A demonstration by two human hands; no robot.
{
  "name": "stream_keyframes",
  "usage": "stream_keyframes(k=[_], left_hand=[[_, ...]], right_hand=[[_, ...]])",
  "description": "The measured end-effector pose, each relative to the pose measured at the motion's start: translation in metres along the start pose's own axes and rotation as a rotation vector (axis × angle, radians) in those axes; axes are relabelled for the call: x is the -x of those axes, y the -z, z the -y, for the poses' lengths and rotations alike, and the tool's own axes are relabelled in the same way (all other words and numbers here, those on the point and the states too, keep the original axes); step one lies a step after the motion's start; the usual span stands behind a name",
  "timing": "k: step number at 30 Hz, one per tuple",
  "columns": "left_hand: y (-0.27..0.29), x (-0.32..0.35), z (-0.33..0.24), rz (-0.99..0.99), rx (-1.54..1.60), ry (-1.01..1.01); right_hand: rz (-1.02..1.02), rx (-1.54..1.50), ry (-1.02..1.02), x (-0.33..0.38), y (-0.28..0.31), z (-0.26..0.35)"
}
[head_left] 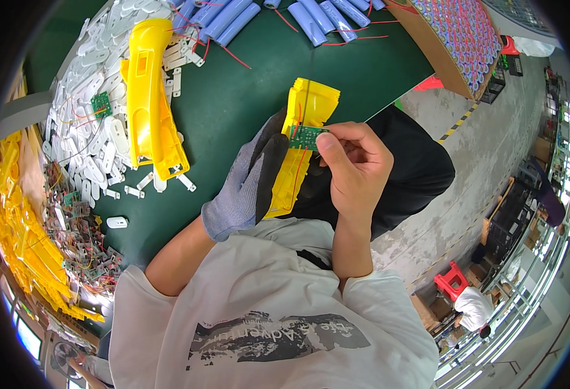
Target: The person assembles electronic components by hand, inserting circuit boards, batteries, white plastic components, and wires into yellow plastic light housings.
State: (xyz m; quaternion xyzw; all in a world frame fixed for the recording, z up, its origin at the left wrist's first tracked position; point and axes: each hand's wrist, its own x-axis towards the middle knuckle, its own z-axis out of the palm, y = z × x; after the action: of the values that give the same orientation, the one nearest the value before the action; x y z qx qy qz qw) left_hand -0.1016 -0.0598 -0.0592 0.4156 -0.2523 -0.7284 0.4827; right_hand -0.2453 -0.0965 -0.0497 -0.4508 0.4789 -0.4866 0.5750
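My left hand, in a grey glove with a dark palm, is closed around a yellow plastic housing held over the near edge of the table. Across the middle of that housing lies a small green circuit board, with thin red wires running from it. My bare right hand pinches the board's right end between thumb and fingers. How far the board sits inside the housing I cannot tell. Further left on the table rests another yellow housing, its upper end wide and rounded.
White plastic pieces are heaped at the left, with a loose green board on them. Blue cylindrical cells with red wires lie at the back. A cardboard box of cells stands back right. Yellow housings and wired boards pile up at the left.
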Motion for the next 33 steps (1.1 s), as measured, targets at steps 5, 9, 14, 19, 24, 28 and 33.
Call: stream_keyframes(k=[5, 9, 14, 19, 24, 28, 33], left_hand=[[0.002, -0.004, 0.003, -0.022, 0.023, 0.013], [-0.002, -0.001, -0.007, 0.037, 0.093, 0.058], [0.003, -0.003, 0.010, -0.032, -0.162, -0.192], [0.012, -0.006, 0.021, -0.096, -0.338, -0.263], [0.005, -0.003, 0.005, -0.155, -0.330, -0.161], [0.008, 0.004, 0.037, -0.180, -0.586, -0.303], [0.062, 0.023, 0.081, 0.018, -0.137, -0.180]], right_hand=[[-0.032, 0.020, 0.079, 0.001, 0.004, -0.008], [-0.022, 0.001, 0.054, 0.000, 0.005, -0.007], [-0.070, 0.072, 0.009, 0.002, -0.001, 0.000], [0.007, 0.160, 0.115, 0.001, 0.000, -0.007], [0.099, 0.468, 0.186, 0.001, 0.000, -0.006], [0.042, 0.597, 0.178, 0.004, 0.003, 0.003], [0.097, 0.468, 0.180, 0.005, -0.012, -0.017]])
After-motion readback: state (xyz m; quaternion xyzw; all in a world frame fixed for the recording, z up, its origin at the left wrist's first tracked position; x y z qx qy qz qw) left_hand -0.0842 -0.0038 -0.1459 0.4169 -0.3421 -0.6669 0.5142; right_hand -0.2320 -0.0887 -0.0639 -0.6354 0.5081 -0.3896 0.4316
